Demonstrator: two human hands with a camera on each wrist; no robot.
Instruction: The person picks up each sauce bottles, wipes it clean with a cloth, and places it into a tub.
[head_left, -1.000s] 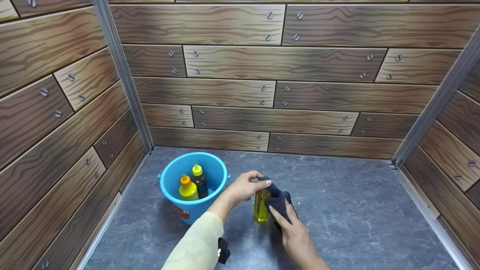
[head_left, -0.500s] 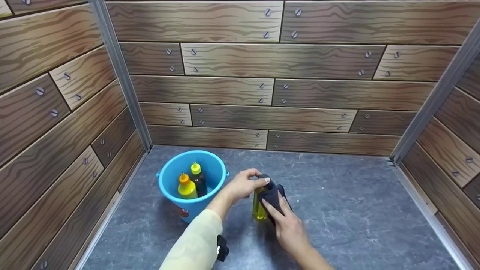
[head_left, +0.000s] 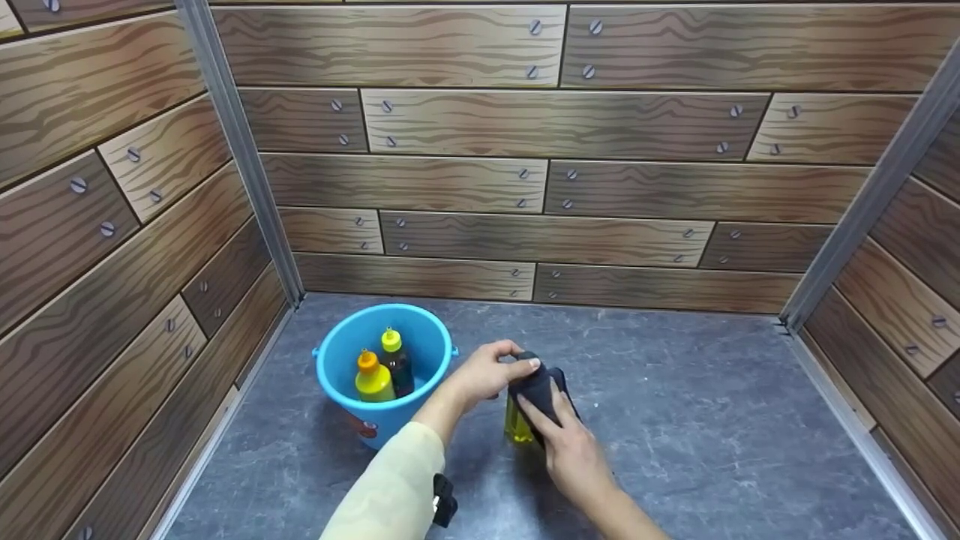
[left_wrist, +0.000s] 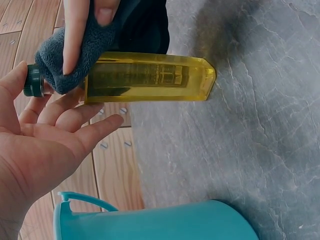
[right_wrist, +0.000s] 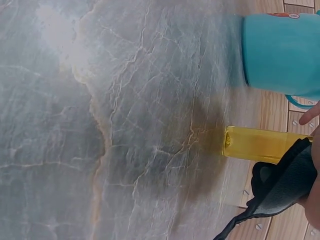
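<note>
A clear bottle of yellow liquid [head_left: 517,424] appears raised a little above the grey surface. My left hand [head_left: 480,375] pinches it at the top, with the thumb on the dark green cap [left_wrist: 33,80] in the left wrist view. My right hand [head_left: 576,456] holds a dark grey cloth [head_left: 537,391] against the bottle. The cloth wraps the neck and shoulder in the left wrist view, and its loose part hangs down beside the bottle. In the right wrist view the bottle's base [right_wrist: 235,142] shows, while the cloth and fingers hide its upper part.
Left of my hands stands a blue bucket [head_left: 384,411]. Inside it are a yellow bottle with an orange cap [head_left: 375,382] and a dark bottle with a yellow cap [head_left: 400,371]. Wood-patterned walls [head_left: 465,187] enclose the grey marbled surface [head_left: 697,420].
My right hand has moved left and slightly up with the cloth, which now covers more of the bottle's upper part. The left hand has stayed at the bottle's top.
</note>
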